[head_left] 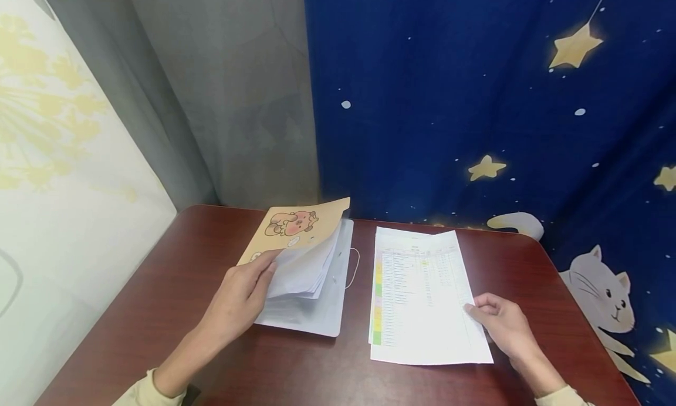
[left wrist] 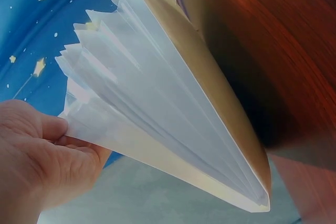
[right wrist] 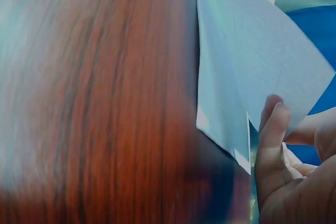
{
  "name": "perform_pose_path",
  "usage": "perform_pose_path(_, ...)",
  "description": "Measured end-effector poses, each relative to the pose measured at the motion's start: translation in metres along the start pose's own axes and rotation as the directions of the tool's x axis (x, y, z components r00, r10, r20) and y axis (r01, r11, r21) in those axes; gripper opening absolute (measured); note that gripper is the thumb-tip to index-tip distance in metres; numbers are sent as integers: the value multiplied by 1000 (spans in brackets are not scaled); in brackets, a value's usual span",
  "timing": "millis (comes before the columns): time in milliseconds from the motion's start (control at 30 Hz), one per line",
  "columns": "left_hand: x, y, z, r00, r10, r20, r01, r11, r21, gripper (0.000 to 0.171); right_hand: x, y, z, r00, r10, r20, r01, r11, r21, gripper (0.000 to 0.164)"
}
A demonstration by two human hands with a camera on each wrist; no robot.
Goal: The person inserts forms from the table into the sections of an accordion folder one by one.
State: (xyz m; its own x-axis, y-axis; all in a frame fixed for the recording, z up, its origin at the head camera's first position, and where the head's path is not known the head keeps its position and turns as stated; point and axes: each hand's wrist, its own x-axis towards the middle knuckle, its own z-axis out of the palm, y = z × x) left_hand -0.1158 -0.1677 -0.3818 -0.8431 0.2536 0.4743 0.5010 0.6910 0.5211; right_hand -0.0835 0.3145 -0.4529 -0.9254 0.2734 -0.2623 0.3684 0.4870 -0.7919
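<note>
- Slipping looks the likeliest fault: the sheets (head_left: 422,324) lie with uneven edges, so a pull from one side could draw the top one off the rest
- Creasing also possible; right wrist view shows paper bowed up off the table (head_left: 296,371), and a tighter pinch or a push at that bend would probably set a fold
- Folder (head_left: 327,321) could fall closed if the left hand (head_left: 237,300) lost its edge; cause would be the small hold, with the clear pockets (left wrist: 142,72) fanned apart
- Cord (head_left: 358,259) loops out on the folder's right, in the gap before the sheets; might snag a corner slid low across it
- Left hand: nearly closed, thumb against fingers, pinching an edge of the folder
- Right hand (head_left: 502,324): closed to a pinch on the right edge of the sheets, thumb on top; fingertips beneath partly hidden in head view
- Positions: folder left of centre on the table, part open, cover (head_left: 301,223) tilted up; sheets to its right, well within the tabletop, printed face up, not touching the folder
- Cannot tell the sheet count, nor whether the pockets contain paper
</note>
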Motion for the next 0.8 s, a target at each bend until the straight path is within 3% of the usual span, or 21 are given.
perform_pose_path(300, -1, 1, -1, 1000, -8, 5, 8, 1000, -2, 34, -3, -6, 3, 997, 17, 72, -34, 969, 244, 24)
perform_pose_path(800, 1, 0, -1, 1000, -14, 3, 14, 1000, 2, 32, -7, -12, -3, 993, -26, 113, -25, 904, 427, 13)
